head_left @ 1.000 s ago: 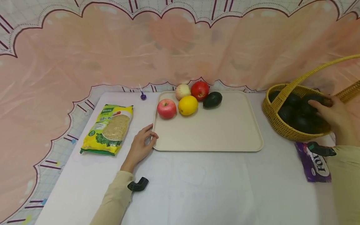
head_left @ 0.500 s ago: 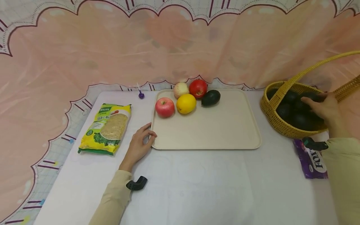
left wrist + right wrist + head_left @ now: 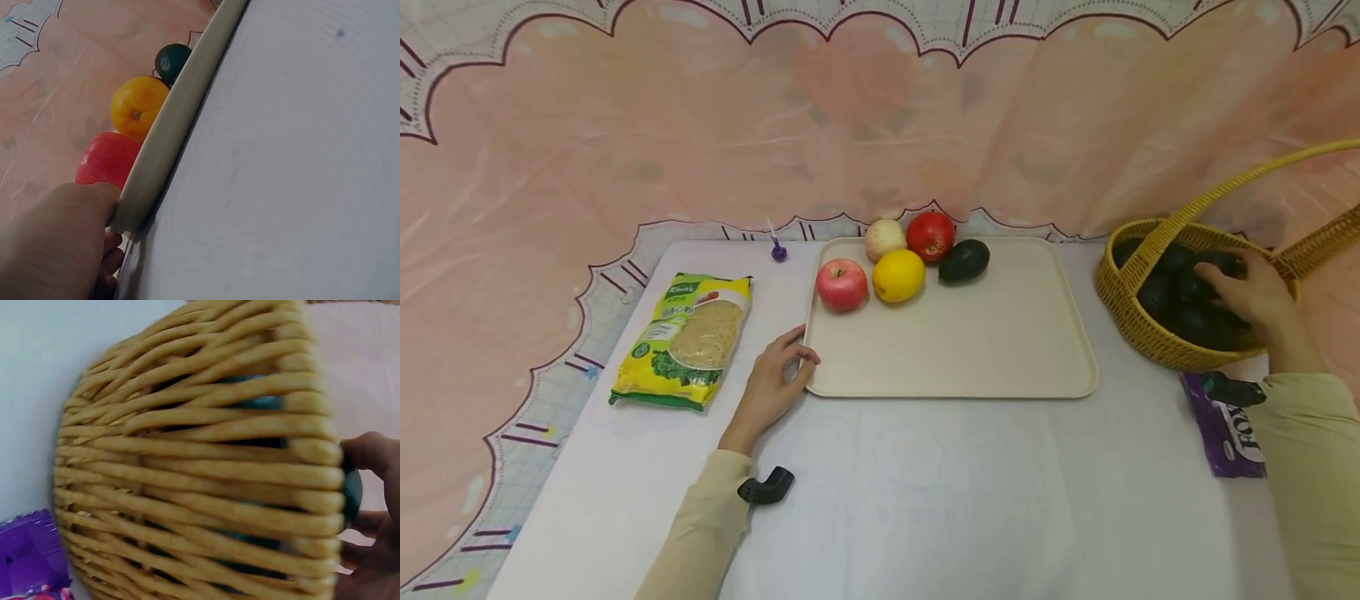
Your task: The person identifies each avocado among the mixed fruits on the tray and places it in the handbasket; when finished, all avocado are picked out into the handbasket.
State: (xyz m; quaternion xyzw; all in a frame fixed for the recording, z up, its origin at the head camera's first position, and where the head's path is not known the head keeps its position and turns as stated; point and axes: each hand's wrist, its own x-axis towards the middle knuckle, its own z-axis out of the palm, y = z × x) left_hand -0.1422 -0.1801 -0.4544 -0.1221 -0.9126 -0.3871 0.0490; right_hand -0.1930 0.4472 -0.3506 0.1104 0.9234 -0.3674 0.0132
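Note:
My left hand holds the left edge of a beige tray, its thumb over the rim in the left wrist view and the other fingers lower down. At the far right, my right hand reaches into a yellow wicker basket filled with several dark avocados. There it grips an avocado near the basket's rim, thumb on one side and fingers on the other. On the tray sit a red apple, a yellow-orange fruit, a pale peach-like fruit, a pomegranate and one avocado.
A yellow Knorr bag lies left of the tray. Behind it is a purple-wrapped lollipop. A purple FOX'S packet lies before the basket, partly under my right forearm. The basket's tall handle arches above it.
My right hand has shifted slightly left within the basket, over the avocados. My left hand stays on the tray edge, and the fruit on the tray has not moved.

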